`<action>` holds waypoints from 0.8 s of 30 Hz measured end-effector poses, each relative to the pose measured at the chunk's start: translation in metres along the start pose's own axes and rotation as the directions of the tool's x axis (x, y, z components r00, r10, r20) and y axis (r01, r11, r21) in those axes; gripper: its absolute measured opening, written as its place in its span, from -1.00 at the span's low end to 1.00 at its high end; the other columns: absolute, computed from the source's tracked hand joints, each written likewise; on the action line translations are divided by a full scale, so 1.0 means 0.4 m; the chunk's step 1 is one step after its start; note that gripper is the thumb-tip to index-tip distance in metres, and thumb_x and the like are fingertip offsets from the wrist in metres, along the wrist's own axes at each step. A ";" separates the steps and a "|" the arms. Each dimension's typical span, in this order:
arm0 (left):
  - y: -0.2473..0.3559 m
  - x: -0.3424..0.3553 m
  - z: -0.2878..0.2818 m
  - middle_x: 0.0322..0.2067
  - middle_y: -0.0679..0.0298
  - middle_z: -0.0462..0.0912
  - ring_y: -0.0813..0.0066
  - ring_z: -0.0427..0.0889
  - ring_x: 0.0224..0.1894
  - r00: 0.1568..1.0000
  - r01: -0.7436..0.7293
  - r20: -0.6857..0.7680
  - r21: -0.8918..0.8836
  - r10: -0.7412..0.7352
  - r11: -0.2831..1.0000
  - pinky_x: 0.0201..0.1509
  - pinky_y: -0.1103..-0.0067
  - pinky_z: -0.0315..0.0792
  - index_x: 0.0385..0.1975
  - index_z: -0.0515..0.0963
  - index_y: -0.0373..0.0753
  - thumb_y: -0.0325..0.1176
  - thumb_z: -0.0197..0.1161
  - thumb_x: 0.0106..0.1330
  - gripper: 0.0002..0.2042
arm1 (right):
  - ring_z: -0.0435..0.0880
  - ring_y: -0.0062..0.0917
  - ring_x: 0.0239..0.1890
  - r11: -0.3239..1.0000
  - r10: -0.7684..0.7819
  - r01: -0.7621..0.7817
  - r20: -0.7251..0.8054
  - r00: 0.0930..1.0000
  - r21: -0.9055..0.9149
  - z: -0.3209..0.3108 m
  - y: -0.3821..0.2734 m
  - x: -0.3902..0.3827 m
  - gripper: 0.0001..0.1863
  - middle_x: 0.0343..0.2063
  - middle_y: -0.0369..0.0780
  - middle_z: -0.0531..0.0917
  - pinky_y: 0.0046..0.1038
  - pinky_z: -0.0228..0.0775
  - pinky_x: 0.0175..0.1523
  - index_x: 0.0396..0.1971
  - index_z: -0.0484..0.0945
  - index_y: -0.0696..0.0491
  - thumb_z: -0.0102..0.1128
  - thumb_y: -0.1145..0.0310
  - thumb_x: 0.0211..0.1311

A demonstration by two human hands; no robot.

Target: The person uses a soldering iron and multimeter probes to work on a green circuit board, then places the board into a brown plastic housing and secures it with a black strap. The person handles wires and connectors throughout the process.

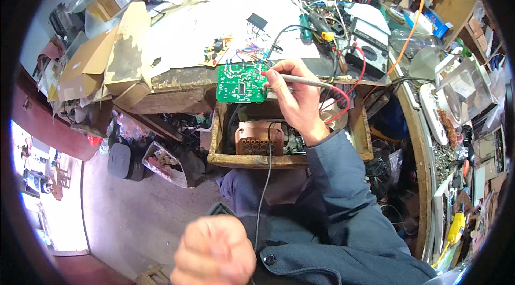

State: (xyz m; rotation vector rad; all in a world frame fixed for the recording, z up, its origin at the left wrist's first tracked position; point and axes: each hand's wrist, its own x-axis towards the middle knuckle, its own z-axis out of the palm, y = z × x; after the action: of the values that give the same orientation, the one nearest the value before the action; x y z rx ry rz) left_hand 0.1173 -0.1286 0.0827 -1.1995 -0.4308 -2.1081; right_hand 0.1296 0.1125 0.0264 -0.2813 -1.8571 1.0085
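Observation:
A green circuit board (232,84), with small parts and a dark chip, stands at the bench's front edge, its face toward me. My right hand (295,94) is closed around a pale test probe (308,80) trailing a red lead. Its thumb and fingertips meet the board's right edge; whether they pinch the board too, I cannot tell. Coloured wires (251,50) run from the board's top edge. Low in the picture, my left hand (214,250) is a blurred fist, well away from the board; anything inside it is hidden. A thin black cable (264,188) passes beside it.
An analogue multimeter (370,43) lies on the right of the bench, near tangled wires and tools. White paper (188,33) covers the bench top. Below, an open wooden drawer (257,161) holds a copper-coloured case (259,137). Cardboard boxes (129,43) crowd the left.

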 end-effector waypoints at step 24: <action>0.117 0.089 0.131 -0.44 0.50 0.55 0.59 0.56 -0.37 0.692 0.525 -0.218 -0.502 -0.688 0.687 -0.34 0.61 0.50 -0.22 0.72 -0.09 -0.31 0.26 0.51 -0.89 | 0.71 -0.69 -0.30 0.999 0.005 -0.006 -0.005 1.000 -0.047 -0.015 0.015 -0.001 -0.84 -0.30 -0.23 0.75 -0.64 0.55 -0.21 -0.12 0.56 0.20 0.28 0.41 0.52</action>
State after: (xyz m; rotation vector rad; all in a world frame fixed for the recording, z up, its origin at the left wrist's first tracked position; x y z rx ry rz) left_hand 0.1698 -0.1462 0.1385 -0.8482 -0.2302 -3.0909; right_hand 0.1337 0.1191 0.0228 -0.3171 -1.8782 0.9675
